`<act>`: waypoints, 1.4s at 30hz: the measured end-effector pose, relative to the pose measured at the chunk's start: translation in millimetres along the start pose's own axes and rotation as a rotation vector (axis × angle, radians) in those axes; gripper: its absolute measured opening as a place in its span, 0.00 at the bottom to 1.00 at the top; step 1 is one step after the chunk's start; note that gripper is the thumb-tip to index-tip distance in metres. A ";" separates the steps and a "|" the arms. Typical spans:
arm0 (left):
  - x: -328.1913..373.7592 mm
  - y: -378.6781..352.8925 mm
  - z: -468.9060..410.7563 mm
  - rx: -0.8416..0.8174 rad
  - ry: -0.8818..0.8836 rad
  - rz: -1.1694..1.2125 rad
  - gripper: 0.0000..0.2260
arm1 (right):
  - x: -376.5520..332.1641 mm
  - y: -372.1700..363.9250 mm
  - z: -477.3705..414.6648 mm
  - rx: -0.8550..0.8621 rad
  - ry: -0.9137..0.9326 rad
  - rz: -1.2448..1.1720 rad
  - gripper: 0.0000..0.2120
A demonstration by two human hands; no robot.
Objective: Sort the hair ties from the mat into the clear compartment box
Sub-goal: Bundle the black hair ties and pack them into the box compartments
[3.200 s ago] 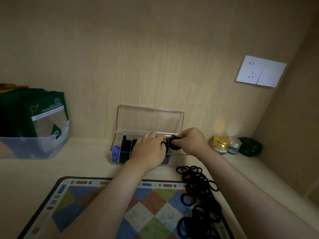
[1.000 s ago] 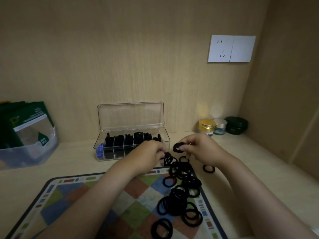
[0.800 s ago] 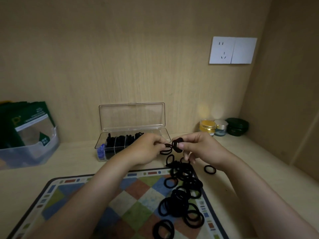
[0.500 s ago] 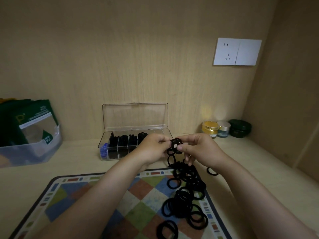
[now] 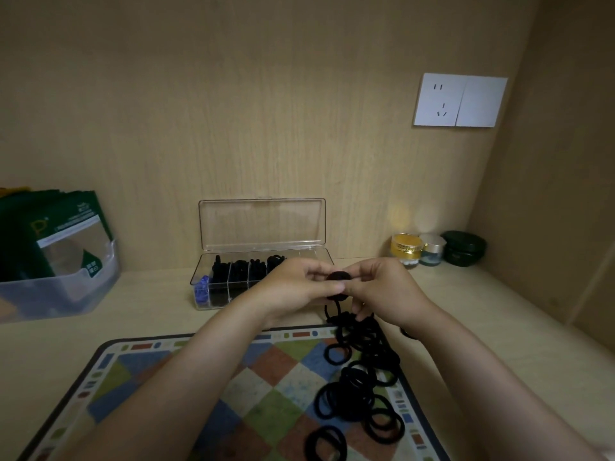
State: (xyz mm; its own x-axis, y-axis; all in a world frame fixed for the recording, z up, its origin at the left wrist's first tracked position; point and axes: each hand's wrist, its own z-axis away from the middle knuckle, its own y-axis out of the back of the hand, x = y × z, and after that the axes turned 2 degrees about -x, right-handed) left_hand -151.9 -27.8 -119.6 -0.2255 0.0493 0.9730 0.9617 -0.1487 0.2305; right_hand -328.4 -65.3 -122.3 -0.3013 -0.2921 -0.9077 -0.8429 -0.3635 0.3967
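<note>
Fingertips (image 5: 329, 287) of my left hand (image 5: 293, 289) and my right hand (image 5: 387, 291) meet in front of me, curled in narrow and pinching a small bunch of black hair ties (image 5: 338, 277) between them; the bunch sits raised above the desk, just in front of the right end of the clear compartment box (image 5: 208, 302); one loop (image 5: 332, 309) hangs from under my hands toward the pile of hair ties (image 5: 361, 377) below; that pile runs down the right side of the checked mat (image 5: 186, 377), the rings overlapping, its far end spilling past the mat's top border onto the pale desk (image 5: 149, 311); a single tie (image 5: 407, 334) lies off the mat beside my right wrist, partly hidden by it.

The box stands against the wooden back wall with its lid (image 5: 263, 224) open and upright; its leftmost compartment holds something blue (image 5: 201, 289); the next compartments hold black ties (image 5: 238, 271); my left hand covers the right end, so I cannot tell what lies there.

Near the right corner stand a gold-lidded jar (image 5: 406, 247), a silver-lidded jar (image 5: 431, 249) and a dark green jar (image 5: 464, 247), close together; a white wall socket (image 5: 459, 100) sits above them; at the far left a translucent bin (image 5: 60, 291) holds green packets (image 5: 50, 234).
</note>
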 end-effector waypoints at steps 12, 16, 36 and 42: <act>13.0 33.3 8.0 0.020 0.053 -0.410 0.08 | 1.5 18.0 3.6 -0.262 0.074 0.628 0.26; 15.0 34.8 8.9 0.076 0.044 -0.427 0.09 | 4.5 8.0 3.5 -0.387 -0.016 0.711 0.28; -3.7 3.2 -0.7 0.157 0.021 -0.026 0.08 | -10.0 0.9 6.3 -0.256 -0.064 -0.157 0.11; -2.0 -1.1 0.1 0.006 0.082 0.189 0.15 | -5.6 -3.0 4.5 -0.152 -0.087 -0.068 0.11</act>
State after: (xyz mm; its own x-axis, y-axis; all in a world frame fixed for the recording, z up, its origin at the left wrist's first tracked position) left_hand -152.5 -27.6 -121.8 -0.0525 -0.0592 0.9969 0.9890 -0.1416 0.0437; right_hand -326.2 -58.6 -119.1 -0.2894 -0.1869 -0.9388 -0.7876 -0.5109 0.3445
